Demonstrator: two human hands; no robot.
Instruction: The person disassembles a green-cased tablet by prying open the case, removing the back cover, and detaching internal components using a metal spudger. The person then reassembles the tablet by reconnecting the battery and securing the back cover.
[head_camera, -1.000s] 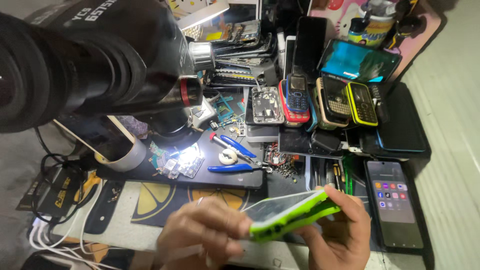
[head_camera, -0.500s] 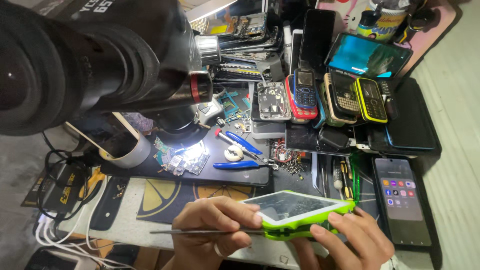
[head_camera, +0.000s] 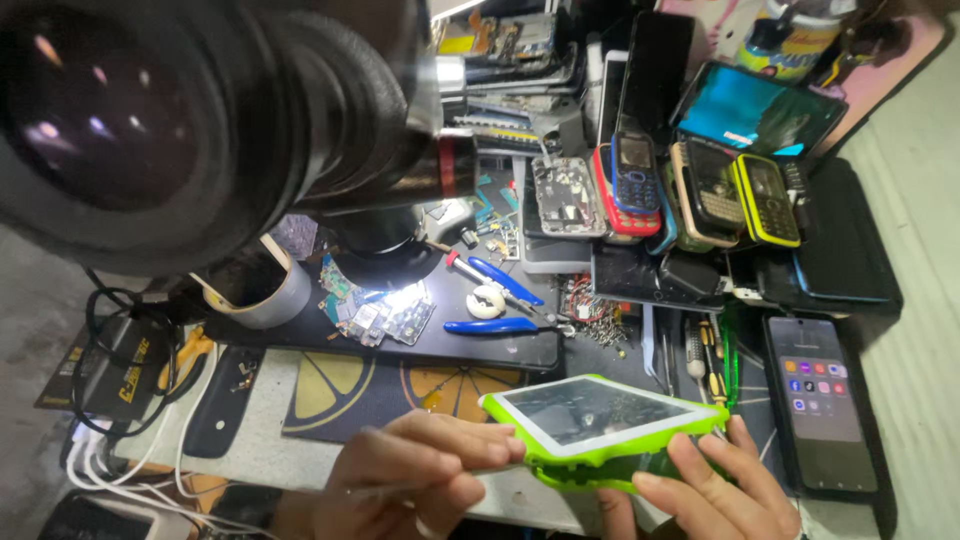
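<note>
Item: green-cased tablet (head_camera: 600, 425), white bezel, dark screen upward, held low over the near edge of the desk (head_camera: 260, 445), in front of the lemon-print mat (head_camera: 350, 390).

Right hand (head_camera: 700, 490): under and behind the tablet's right end, grip closed on the green case, fingers (head_camera: 690, 465) wrapped up its near side.

Left hand (head_camera: 420, 480): at the tablet's left corner, grip pinching a thin metal pry tool (head_camera: 385, 490), which lay roughly level and pointed toward the case edge. Whether the tip sat in the seam could not be told.

Step in hand, as judged: starting to separate the screen or case at the left corner. The next move would call for a shallow tool angle, light pressure along the seam and a steady right-hand hold so the glass did not flex.

Surroundings: large black microscope (head_camera: 200, 110) overhead at upper left, its lamp lighting small circuit boards (head_camera: 385, 315) on a black work plate (head_camera: 520, 350); blue-handled pliers (head_camera: 495, 325) just beside them; a roll of tape (head_camera: 255, 295) to the left; a row of keypad phones (head_camera: 690, 190) at the back; a lit smartphone (head_camera: 820, 400) lying flat at right, well apart from the tablet; cables (head_camera: 110, 460) at left.
</note>
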